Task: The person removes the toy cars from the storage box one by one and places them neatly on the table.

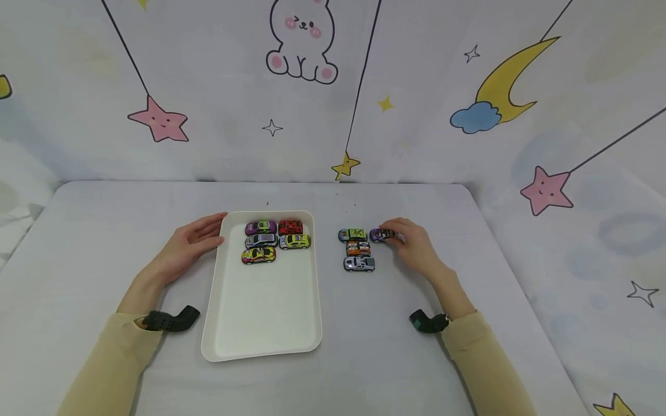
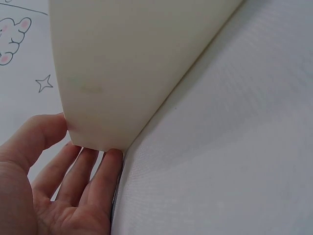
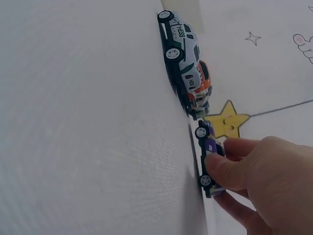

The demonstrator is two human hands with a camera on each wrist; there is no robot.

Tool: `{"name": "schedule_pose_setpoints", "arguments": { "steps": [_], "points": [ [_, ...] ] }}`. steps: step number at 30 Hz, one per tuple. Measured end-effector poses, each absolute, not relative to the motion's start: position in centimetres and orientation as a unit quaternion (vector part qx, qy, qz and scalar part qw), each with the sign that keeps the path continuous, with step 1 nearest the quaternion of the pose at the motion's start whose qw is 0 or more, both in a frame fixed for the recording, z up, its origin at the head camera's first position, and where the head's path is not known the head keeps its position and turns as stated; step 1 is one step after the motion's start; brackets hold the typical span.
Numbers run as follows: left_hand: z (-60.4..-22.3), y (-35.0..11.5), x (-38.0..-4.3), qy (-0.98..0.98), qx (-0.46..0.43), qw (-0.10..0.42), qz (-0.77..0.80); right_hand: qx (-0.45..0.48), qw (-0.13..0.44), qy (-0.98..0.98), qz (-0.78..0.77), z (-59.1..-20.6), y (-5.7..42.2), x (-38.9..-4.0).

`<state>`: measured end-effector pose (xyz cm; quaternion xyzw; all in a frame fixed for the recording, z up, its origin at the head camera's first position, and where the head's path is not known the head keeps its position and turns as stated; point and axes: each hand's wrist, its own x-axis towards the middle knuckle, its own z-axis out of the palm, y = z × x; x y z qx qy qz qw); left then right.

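Pinching purple car (image 1: 383, 234) w/ R hand (image 1: 413, 245) for lifting; L hand (image 1: 189, 245) flat, fingers straight, steadying tray (image 1: 260, 323).

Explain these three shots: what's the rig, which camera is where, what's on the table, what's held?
No machine: a person works bare-handed, with one camera on the head and one on each wrist. The head view looks down on a grey table. A white tray holds five toy cars; four more sit to its right. The left hand rests open against the tray's far left corner, seen close in the left wrist view. The right hand pinches the purple car, as the right wrist view confirms.
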<state>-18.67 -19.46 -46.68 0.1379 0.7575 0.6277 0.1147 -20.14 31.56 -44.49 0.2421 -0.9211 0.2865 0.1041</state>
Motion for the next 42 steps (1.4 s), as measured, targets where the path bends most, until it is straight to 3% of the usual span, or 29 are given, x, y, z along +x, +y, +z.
{"name": "schedule_pose_setpoints", "arguments": {
  "steps": [42],
  "points": [
    [-46.74, -19.52, -18.57, 0.765, 0.107, 0.119, 0.623, 0.227, 0.065, -0.932, 0.274, -45.18, 31.15, -20.12]
  ]
}}
